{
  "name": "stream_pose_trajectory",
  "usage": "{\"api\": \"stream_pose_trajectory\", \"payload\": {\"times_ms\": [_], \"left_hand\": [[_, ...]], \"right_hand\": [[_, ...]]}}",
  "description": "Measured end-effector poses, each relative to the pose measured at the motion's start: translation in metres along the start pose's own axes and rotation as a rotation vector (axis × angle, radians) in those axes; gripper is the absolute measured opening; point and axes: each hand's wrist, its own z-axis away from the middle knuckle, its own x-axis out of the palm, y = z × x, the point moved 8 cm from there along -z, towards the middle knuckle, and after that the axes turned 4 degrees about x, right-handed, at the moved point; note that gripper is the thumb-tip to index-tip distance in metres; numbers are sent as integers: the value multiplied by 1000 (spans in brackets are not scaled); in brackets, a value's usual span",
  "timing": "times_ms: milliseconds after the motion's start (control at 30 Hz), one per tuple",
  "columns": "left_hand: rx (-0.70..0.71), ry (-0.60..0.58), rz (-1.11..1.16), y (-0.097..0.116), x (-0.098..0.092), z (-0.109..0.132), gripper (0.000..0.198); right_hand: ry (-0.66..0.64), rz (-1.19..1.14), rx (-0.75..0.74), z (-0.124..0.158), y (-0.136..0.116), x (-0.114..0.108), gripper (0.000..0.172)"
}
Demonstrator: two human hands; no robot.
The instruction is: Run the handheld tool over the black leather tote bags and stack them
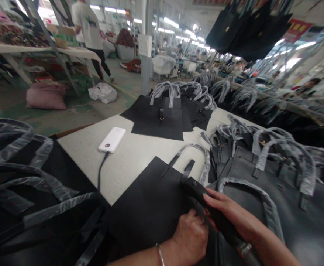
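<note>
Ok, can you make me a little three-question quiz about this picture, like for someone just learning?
1. Which hand has the bracelet on its wrist?
a) left
b) right

2. True or false: the right hand is holding the white device.

3. Fill the gap: the curved handles are wrapped in see-through ____.

Key:
1: a, the left hand.
2: False; the right hand holds a long black piece.
3: plastic.

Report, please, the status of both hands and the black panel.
Left hand curled over black panel on table; grip hidden. Right hand gripping long black piece. Plastic-wrapped bag handles crowd right side.
</note>
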Motion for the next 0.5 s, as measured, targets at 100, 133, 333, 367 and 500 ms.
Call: {"api": "stream_pose_trajectory", "payload": {"times_ms": [100, 133, 333, 367, 500], "left_hand": [[-16, -23, 6, -1, 2, -1, 14], [-26, -31, 10, -1, 2, -1, 14], [-127, -70, 17, -4, -1, -3, 43], [-135, -82, 16, -5, -1, -2, 48], [-122, -92, 29, -3, 1, -3, 48]], "right_hand": [[-6, -14, 38, -14, 3, 5, 56], [4, -19, 41, -18, 4, 7, 57], [119, -26, -42, -15, -7, 7, 60], [129, -20, -50, -11, -8, 6, 61], [97, 44, -6, -3, -3, 8, 63]]}}
